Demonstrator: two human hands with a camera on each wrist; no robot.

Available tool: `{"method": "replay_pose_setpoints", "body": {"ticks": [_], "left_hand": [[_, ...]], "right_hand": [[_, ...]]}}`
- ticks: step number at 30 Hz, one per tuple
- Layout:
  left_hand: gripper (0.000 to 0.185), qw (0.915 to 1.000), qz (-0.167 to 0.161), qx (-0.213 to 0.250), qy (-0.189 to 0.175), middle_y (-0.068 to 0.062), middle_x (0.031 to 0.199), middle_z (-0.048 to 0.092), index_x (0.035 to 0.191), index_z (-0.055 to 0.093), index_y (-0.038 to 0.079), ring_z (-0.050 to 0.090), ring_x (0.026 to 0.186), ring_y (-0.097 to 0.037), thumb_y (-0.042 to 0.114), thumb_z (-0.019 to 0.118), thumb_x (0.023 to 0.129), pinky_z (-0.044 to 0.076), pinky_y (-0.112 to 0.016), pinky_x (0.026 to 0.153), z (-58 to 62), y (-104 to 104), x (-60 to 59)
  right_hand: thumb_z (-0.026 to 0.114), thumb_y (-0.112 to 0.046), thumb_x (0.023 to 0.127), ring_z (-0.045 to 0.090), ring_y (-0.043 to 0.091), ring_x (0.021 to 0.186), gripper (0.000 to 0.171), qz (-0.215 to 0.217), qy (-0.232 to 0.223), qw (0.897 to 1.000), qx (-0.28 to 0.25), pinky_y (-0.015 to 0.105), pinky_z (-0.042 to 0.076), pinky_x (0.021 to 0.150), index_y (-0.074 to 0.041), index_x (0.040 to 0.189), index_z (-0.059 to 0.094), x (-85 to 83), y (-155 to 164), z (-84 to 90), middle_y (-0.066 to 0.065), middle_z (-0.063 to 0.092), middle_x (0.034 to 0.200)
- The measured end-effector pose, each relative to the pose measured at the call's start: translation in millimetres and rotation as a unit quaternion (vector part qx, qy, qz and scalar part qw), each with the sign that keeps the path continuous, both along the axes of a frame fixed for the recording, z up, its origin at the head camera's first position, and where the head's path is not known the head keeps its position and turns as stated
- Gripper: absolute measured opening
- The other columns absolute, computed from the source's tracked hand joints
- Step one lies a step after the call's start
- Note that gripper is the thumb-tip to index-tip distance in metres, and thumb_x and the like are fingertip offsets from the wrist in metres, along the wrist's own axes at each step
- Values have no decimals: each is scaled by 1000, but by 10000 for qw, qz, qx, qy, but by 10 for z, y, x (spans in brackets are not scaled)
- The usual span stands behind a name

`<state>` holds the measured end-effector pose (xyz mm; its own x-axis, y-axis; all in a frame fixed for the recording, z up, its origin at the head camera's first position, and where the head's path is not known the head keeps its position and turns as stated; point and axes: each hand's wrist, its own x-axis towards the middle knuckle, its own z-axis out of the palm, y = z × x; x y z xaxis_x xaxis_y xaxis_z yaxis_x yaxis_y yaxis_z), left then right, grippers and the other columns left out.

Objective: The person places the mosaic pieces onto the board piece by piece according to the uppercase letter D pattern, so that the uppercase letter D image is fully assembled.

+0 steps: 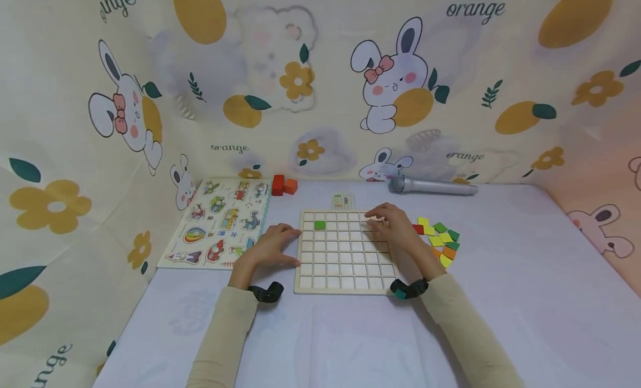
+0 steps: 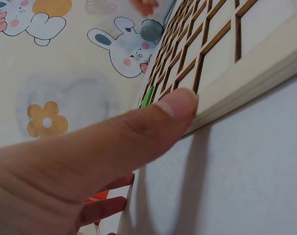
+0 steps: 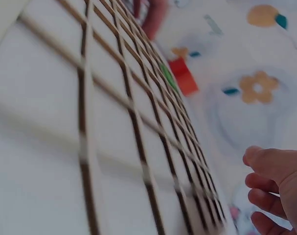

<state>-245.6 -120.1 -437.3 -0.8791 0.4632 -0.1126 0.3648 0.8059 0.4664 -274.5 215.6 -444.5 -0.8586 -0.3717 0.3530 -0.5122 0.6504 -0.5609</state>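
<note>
From my end, I judge the step in hand to be filling the pale wooden grid board (image 1: 345, 291) in the middle of the frame: one flat green square tile (image 1: 320, 225) sits in a cell towards its upper left. The left hand (image 1: 270, 245) is at the board's left edge, fingers extended and thumb tip against the rim, gripping nothing I can see. The right hand (image 1: 393, 226) hangs over the board's upper right, fingers loosely bent and apart from the thumb, with nothing visible between them. I'd say the next move calls for pinching one piece from the loose pile of coloured tiles (image 1: 436, 241) right of centre, and keeping the board steady. The right forearm covers part of that pile, and the hand hides some cells. The small patterned card (image 1: 343, 201) above the board is too tiny to read, and the right wrist view is blurred.
</note>
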Motion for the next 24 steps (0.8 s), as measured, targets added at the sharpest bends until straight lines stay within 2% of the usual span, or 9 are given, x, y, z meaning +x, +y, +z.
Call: {"method": "replay_pose_setpoints", "body": {"ticks": [6,13,24], "left_hand": [[79,9999,90,43,-63,-8,139,42,137,47,18,35,130,-26,37,81,69,33,-46,107,-2,-7,19],[78,9999,105,85,-91,-7,139,42,137,47,18,35,129,-26,38,81,69,33,-46,107,-13,-16,12],[78,9998,76,117,-138,-7,140,41,137,47,19,34,130,-25,38,81,70,32,-46,107,-19,-15,0]], "right_hand": [[66,-13,87,56,26,93,19,-659,74,9975,236,44,50,78,-6,105,68,126,497,60,11,62,103],[65,-13,88,52,31,98,24,-1392,-329,9886,468,51,46,85,-3,110,65,259,961,87,15,60,108],[66,-12,86,51,38,97,30,-1728,-603,9802,760,54,46,82,1,114,62,329,1311,-20,22,54,108]]}}
